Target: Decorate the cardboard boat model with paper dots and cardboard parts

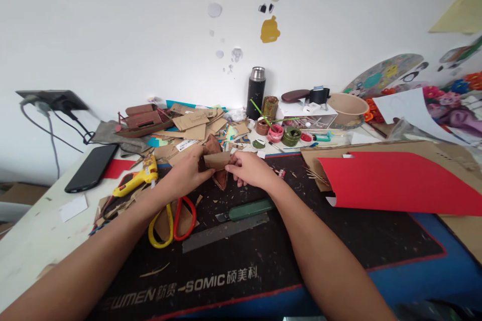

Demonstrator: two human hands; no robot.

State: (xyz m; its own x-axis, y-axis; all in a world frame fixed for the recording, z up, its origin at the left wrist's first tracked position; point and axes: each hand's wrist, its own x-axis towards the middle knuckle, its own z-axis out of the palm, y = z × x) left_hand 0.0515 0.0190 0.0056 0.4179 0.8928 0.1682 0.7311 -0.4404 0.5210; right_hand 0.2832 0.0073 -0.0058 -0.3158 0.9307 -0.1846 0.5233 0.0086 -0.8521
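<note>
Both hands meet above the dark mat's far edge around a small brown cardboard craft piece (218, 161). My left hand (189, 171) pinches its left side, with the fingertips partly behind it. At its right end, my right hand (246, 166) holds the piece between thumb and fingers. Reddish-brown pointed parts show above and below the flat cardboard strip. Closer to me, a green utility knife (251, 209) lies on the mat, blade to the left. Scissors (183, 218) with one yellow and one red handle loop rest below my left hand.
A yellow glue gun (139, 176) and a black phone (91, 168) lie at the left. Cardboard scraps (192, 120), open paint jars (291, 136) and a black thermos (256, 94) stand behind. Red paper (395, 183) covers cardboard at the right.
</note>
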